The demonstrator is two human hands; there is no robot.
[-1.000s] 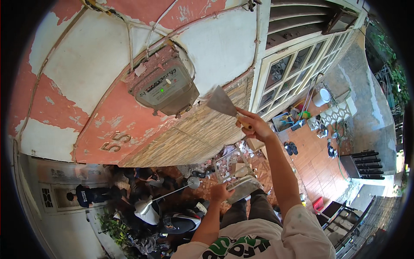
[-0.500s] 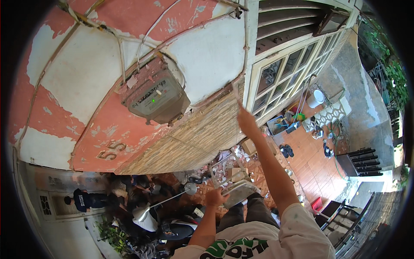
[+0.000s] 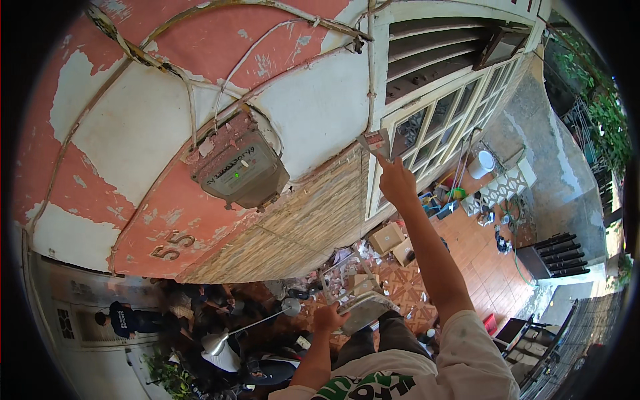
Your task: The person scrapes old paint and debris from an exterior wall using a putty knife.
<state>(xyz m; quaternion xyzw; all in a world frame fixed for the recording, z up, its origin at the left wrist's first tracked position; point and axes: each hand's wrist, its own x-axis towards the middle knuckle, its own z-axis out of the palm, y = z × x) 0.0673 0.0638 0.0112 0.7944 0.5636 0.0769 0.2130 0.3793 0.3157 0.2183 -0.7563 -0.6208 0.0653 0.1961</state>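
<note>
My right hand (image 3: 399, 185) reaches up and forward, its fingers closed around the handle of a scraper (image 3: 375, 141). The scraper's broad metal blade is at the wall corner, between the stone-strip cladding (image 3: 287, 210) and the cream window frame (image 3: 379, 177). Whether the blade touches the wall, I cannot tell. Low in front of my body, my left hand (image 3: 330, 318) is closed on the edge of a flat grey platform (image 3: 365, 313), which looks like the top of a stepladder. Its pale metal frame (image 3: 325, 283) shows beyond it.
An electricity meter (image 3: 241, 170) and cables (image 3: 157, 61) are fixed to the peeling pink and white wall (image 3: 167, 113). Below lie cardboard boxes (image 3: 387, 238) and debris on the tiled floor (image 3: 467, 247). A motorcycle (image 3: 267, 370) and a person (image 3: 130, 320) are at lower left.
My right hand has shifted slightly right, and the scraper blade now shows its flat side instead of a thin edge. My left hand still holds the platform; the view has tilted slightly.
</note>
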